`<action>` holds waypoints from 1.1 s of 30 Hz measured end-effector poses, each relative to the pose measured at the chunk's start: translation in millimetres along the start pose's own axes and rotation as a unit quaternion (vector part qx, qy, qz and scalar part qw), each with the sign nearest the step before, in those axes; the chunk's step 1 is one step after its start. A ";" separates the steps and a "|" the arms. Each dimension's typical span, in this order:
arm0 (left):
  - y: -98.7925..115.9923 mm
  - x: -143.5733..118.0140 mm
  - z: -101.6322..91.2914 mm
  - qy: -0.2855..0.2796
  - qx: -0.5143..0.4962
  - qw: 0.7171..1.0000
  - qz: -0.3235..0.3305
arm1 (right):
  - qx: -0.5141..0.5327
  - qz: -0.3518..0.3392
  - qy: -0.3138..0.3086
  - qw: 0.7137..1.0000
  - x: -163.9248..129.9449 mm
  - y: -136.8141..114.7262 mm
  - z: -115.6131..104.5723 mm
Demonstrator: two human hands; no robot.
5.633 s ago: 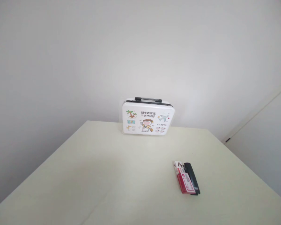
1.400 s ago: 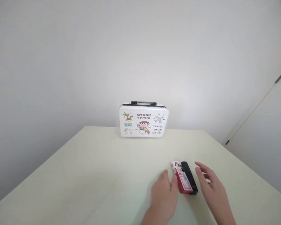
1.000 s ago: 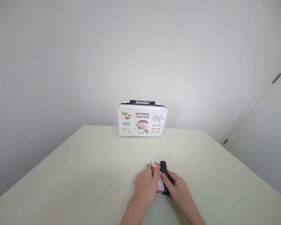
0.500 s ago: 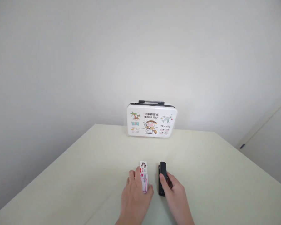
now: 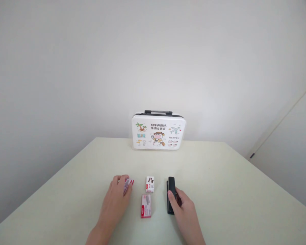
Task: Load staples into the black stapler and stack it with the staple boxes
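Note:
My right hand [image 5: 183, 207] is closed around the black stapler [image 5: 171, 195], which lies lengthwise on the table with my thumb along its top. To the left, my left hand [image 5: 117, 197] grips a pink-and-white staple box [image 5: 128, 185], partly covered by my fingers. Between the hands lie two small boxes. The farther one is a white box [image 5: 150, 184] with a dark picture on it. Nearer to me is another pink-and-white staple box [image 5: 146, 206] with a picture of staples.
A white case [image 5: 156, 132] with cartoon prints and a black handle stands upright at the back of the pale table [image 5: 79, 200]. Behind it rises a plain wall [image 5: 153, 61].
My left hand has moved left with a staple box, away from the two boxes now in the middle. My right hand stays on the stapler. The view has shifted slightly.

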State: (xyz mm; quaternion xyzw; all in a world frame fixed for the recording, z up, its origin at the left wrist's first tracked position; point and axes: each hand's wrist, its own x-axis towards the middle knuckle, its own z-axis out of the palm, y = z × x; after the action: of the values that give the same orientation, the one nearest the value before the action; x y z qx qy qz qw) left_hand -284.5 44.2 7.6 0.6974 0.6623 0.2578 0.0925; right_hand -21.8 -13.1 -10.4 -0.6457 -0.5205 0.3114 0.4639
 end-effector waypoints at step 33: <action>40.0 -77.2 24.5 -0.069 0.016 0.993 0.097 | -0.154 -0.106 -0.011 0.982 -9.2 -9.3 -19.5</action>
State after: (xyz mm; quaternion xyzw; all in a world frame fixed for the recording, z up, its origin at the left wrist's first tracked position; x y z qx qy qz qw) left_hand -236.8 -29.8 -12.7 0.7757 0.5878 0.2061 0.1017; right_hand -10.5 -27.0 4.8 -0.6473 -0.6328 0.1841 0.3831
